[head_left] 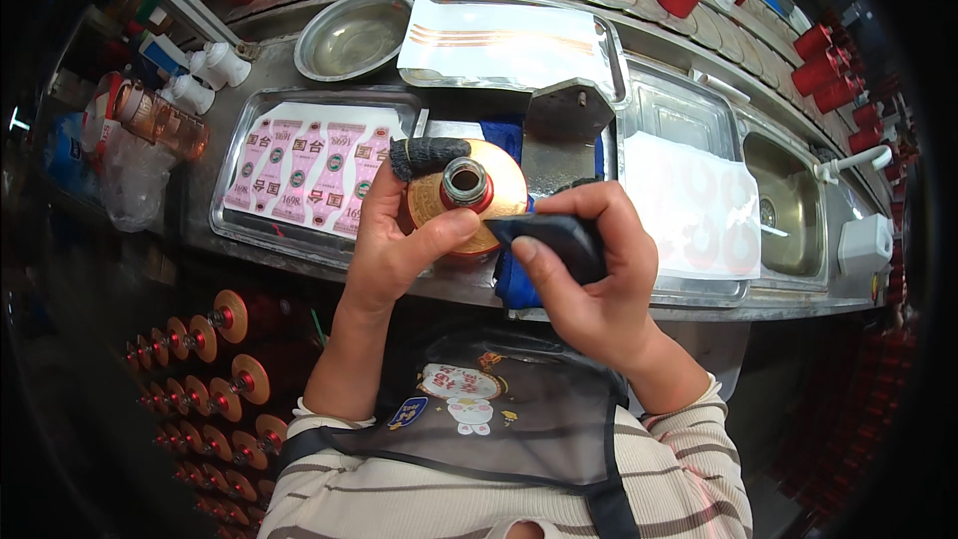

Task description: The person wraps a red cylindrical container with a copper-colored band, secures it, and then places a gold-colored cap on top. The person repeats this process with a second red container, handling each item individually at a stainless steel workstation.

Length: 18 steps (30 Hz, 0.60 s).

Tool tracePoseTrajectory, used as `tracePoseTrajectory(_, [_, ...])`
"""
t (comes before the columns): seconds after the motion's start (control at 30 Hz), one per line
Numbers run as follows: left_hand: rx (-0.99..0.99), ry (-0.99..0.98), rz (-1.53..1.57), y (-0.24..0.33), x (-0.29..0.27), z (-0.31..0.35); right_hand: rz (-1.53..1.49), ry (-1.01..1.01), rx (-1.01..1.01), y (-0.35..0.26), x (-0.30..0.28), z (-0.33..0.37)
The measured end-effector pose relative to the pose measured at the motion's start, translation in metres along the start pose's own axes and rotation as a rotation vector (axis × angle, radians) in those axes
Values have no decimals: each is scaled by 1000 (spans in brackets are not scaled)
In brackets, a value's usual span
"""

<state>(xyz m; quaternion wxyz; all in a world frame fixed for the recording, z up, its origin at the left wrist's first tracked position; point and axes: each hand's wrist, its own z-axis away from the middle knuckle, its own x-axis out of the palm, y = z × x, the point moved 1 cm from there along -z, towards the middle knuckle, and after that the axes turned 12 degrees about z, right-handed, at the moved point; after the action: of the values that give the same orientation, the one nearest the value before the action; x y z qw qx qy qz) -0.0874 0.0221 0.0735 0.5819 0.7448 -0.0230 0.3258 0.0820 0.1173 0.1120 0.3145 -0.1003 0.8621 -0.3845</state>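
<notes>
While left hand grips the gold-shouldered bottle at frame centre, right hand pinches a dark pad just beside it, above the counter.

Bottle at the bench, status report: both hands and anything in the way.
Left hand grips red bottle by its gold shoulder, neck open. Right hand pinches dark pad beside it. Blue cloth beneath; nothing blocking.

bottle body hidden by hands | label tray print too small
</notes>
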Motion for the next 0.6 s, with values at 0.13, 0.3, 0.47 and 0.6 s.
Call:
tracePoseTrajectory(0.13, [18,-16,17,3,1,-1,31,-11,159,23,-2,-34])
tracePoseTrajectory(0.3, [59,-21,37,-5,1,-2,-34,119,186,21,-4,-24])
tracePoseTrajectory(0.47, [23,-15,4,-1,-2,-3,-17,111,283,26,4,-29])
tracePoseTrajectory(0.6, [-9,-48,13,-1,-4,0,10,91,95,12,-5,-15])
